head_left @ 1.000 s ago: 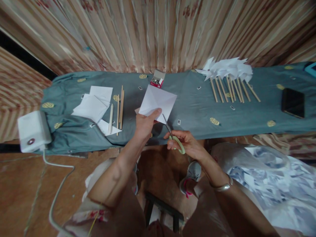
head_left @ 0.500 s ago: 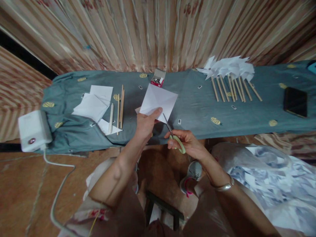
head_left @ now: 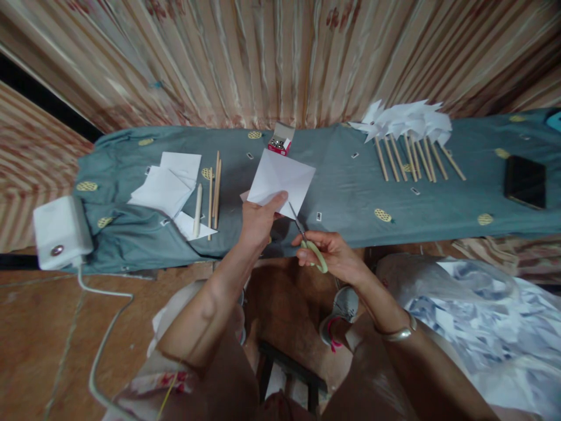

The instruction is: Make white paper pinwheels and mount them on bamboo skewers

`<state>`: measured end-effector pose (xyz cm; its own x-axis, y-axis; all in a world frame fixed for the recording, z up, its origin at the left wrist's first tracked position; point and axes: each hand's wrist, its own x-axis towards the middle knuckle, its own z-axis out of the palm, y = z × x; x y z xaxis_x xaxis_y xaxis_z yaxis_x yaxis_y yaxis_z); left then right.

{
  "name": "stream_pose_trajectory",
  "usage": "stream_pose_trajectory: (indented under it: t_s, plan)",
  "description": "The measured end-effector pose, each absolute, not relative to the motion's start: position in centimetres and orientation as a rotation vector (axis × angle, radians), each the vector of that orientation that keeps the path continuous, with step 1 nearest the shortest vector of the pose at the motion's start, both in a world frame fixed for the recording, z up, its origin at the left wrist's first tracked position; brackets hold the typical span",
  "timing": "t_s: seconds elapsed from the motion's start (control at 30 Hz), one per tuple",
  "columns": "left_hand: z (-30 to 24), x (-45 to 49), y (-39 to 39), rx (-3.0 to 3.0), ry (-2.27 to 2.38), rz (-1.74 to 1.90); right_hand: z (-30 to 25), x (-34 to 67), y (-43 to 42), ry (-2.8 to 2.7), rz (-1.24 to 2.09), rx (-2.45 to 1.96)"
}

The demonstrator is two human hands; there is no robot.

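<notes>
My left hand [head_left: 259, 221] pinches the near corner of a creased white paper square [head_left: 283, 178], holding it up over the blue-grey cloth [head_left: 342, 193]. A pair of green-handled scissors [head_left: 309, 242] sits in my right hand [head_left: 333, 255], which is closed round the handles. The blades point up and left, and their tips touch the paper's lower right edge just beside my left thumb.
On the left lie a stack of white paper squares [head_left: 166, 184] and loose wooden sticks [head_left: 214, 190]. A red box of pins [head_left: 279, 141] stands behind. Finished paper pinwheels [head_left: 409, 131] lie at the right, and a dark phone [head_left: 524, 182] farther right. A white device [head_left: 61, 231] with a cable sits at the far left.
Almost nothing has moved. The scissors stay at the paper's lower edge and both hands keep their grips; the view has shifted slightly.
</notes>
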<state>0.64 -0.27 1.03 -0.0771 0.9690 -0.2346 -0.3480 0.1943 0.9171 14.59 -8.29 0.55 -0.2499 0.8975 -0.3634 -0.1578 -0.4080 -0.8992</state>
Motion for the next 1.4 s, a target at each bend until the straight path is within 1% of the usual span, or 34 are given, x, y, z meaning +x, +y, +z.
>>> stream_pose_trajectory:
  t_s: [0.93, 1.4]
  plan:
    - [1.06, 0.50, -0.57, 0.733, 1.115, 1.211, 0.45, 15.04, -8.27, -1.055, 1.734, -1.278]
    - [0.99, 0.65, -0.79, 0.735, 1.132, 1.179, 0.62, 14.90, -8.10, -0.990, 1.718, -1.316]
